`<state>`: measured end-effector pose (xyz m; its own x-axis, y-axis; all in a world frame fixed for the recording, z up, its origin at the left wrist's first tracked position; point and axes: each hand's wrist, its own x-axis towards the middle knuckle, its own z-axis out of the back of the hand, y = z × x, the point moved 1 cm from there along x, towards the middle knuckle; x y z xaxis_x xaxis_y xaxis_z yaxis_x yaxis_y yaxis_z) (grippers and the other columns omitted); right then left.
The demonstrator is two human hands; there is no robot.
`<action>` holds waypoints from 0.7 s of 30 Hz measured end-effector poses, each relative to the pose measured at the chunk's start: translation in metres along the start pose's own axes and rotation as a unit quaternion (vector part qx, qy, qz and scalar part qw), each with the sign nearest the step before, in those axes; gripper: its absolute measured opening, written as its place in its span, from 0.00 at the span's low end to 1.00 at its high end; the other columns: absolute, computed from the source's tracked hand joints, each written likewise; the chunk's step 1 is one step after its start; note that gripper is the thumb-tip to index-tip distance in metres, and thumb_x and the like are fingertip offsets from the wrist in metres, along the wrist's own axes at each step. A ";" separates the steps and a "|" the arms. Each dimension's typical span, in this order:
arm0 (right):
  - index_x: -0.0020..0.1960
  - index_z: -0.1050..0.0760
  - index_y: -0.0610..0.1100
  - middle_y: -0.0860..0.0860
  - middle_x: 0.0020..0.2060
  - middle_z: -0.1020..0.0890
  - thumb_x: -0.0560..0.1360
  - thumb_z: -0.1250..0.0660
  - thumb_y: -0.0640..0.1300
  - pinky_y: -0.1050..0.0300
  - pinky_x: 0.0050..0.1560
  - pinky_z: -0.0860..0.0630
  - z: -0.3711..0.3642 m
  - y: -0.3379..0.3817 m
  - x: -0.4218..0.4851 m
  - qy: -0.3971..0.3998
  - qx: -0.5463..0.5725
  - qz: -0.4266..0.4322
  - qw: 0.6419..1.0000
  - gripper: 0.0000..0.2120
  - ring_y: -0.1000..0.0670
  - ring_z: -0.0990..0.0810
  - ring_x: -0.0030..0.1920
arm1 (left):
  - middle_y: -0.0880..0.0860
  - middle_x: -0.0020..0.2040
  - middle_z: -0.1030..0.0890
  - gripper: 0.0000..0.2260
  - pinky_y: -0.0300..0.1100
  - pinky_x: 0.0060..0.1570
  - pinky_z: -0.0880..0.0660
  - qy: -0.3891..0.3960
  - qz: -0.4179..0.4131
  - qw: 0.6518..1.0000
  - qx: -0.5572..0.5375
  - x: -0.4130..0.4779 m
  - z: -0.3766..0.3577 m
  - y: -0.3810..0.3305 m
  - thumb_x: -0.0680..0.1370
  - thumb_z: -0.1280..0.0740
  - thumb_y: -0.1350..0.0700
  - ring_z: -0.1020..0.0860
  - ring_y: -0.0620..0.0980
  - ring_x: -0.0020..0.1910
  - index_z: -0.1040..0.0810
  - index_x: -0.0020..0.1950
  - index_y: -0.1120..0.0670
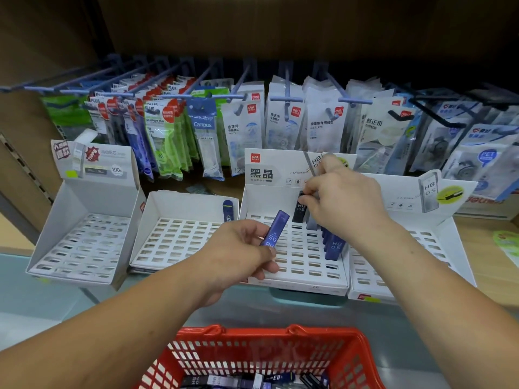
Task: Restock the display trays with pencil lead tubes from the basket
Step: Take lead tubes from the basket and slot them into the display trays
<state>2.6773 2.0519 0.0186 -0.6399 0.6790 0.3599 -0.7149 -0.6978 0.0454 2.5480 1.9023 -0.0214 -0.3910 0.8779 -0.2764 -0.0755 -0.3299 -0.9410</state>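
Correction tape packs [325, 127] hang in rows off blue pegs [288, 83], black hooks [438, 117] far right, brown backboard [252, 23] above.

Soft, even light whitens the trays [295, 254] around the right hand [342, 203]; above it the shelf recess [280, 29] is dark. Behind it the packets [323, 122] blur, and the frame edges bow.

HB 0.5 is printed on the black tube [300, 210] and the blue tube [335, 245] in the middle tray [309, 284], and upside down on the purple tube [276, 228]. The red deli logo and 黑晶 are borne by the header card [276, 169]. Campus is read on a blue hanging pack [202, 127], PLUS on a green pack [157, 119], No.71470 on a white pack [323, 127], and 100+ on the left tray's card [106, 164].
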 end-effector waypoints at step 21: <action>0.63 0.21 0.52 0.44 0.38 0.22 0.77 0.30 0.29 0.54 0.28 0.24 0.052 -0.088 -0.072 0.042 0.500 -0.097 0.860 0.22 0.43 0.19 0.30 | 0.52 0.38 0.18 0.07 0.38 0.38 0.22 -0.043 -0.129 0.989 0.057 -0.003 -0.071 -0.031 0.77 0.27 0.64 0.21 0.41 0.33 0.20 0.53 0.56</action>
<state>2.8006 2.0525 0.0370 -0.5848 0.7890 0.1884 -0.2372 -0.3885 0.8904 2.6163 1.9345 -0.0049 -0.4214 0.9069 -0.0071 -0.2835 -0.1391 -0.9488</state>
